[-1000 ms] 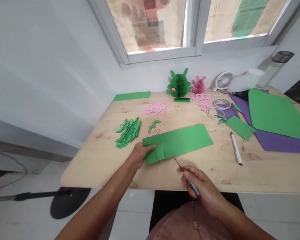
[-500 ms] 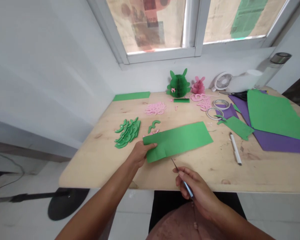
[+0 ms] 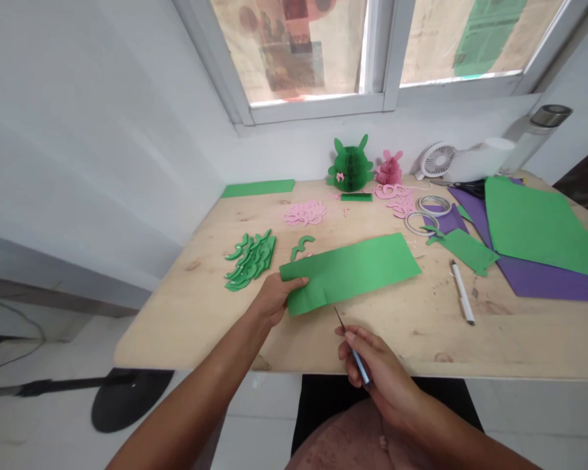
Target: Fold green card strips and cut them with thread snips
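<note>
My left hand [image 3: 277, 297] grips the left end of a long green paper strip [image 3: 357, 267], thumb on top and the other fingers out of sight beneath. The strip is held over the table, slanting up to the right, with a crease near the thumb. In my right hand [image 3: 375, 365] is a slim craft knife [image 3: 360, 365] with a blue handle and a thin dark blade. Its tip points up and left, close to the strip's lower edge; I cannot tell whether they touch. Stacked green paper cut-outs [image 3: 252, 261] lie left of the strip, and a wavy green piece [image 3: 301, 248] lies behind it.
Pink cut-outs [image 3: 304, 213] lie further back. A green paper figure [image 3: 351, 168] and a pink one [image 3: 389, 168] stand by the wall, near a white fan [image 3: 437, 160]. Tape rolls [image 3: 434, 206], a white marker [image 3: 462, 292], green sheets [image 3: 539, 222] and purple paper [image 3: 543, 277] occupy the right side.
The strip's right end has risen slightly and shifted a little right. My right hand has moved slightly left with the craft knife. Both grips stay the same.
</note>
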Demonstrator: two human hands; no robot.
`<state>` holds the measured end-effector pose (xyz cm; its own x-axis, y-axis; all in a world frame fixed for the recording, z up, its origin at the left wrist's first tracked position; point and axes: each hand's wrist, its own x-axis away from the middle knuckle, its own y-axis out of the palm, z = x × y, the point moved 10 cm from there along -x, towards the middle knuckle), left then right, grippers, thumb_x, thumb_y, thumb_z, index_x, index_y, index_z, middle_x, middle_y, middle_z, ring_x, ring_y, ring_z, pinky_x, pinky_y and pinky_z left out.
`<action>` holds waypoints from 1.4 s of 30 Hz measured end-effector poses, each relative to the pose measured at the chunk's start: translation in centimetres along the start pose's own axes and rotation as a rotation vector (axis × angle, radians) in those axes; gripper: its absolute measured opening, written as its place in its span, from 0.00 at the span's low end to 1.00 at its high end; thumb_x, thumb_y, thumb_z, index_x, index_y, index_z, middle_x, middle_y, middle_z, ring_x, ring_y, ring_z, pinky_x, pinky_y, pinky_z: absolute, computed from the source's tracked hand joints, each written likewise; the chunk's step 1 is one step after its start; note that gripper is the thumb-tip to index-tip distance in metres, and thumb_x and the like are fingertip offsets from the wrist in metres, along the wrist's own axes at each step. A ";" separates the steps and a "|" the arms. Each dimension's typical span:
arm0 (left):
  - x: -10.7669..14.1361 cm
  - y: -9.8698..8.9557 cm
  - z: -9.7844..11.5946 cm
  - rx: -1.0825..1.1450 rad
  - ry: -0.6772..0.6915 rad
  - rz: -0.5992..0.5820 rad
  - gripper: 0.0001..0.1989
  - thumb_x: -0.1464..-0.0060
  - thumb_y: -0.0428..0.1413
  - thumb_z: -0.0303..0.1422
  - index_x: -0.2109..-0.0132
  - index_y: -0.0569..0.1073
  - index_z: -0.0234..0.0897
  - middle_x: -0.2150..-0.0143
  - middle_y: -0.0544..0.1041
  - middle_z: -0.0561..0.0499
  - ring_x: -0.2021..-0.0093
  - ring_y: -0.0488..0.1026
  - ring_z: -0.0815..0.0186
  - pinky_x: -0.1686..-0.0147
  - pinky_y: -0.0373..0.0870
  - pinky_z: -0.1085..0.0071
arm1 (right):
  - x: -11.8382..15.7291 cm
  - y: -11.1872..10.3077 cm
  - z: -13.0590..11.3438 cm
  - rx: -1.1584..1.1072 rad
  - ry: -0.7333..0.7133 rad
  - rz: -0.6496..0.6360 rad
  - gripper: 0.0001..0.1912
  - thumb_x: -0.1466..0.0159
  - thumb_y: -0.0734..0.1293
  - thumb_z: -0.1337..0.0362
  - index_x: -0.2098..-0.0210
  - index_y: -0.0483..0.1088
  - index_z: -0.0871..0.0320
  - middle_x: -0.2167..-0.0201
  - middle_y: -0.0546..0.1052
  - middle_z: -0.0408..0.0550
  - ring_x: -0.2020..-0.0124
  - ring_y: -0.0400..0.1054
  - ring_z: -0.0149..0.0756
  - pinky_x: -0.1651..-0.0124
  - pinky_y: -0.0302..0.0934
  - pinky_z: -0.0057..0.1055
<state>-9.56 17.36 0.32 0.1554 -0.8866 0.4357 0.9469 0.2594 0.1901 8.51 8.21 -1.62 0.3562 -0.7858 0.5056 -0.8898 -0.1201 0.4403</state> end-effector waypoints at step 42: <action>0.4 1.3 -0.1 0.060 -0.028 -0.039 0.25 0.71 0.70 0.28 0.60 0.78 0.32 0.63 0.82 0.44 0.65 0.78 0.61 0.65 0.76 0.68 | -0.9 0.8 -0.1 -0.051 -0.004 0.027 0.28 0.49 0.72 0.43 0.60 0.68 0.58 0.73 0.71 0.40 0.81 0.56 0.24 0.79 0.46 0.26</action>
<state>-8.23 17.35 0.66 0.1096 -0.8858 0.4510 0.9332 0.2479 0.2601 7.53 8.91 -1.66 0.3306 -0.7910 0.5148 -0.8834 -0.0675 0.4637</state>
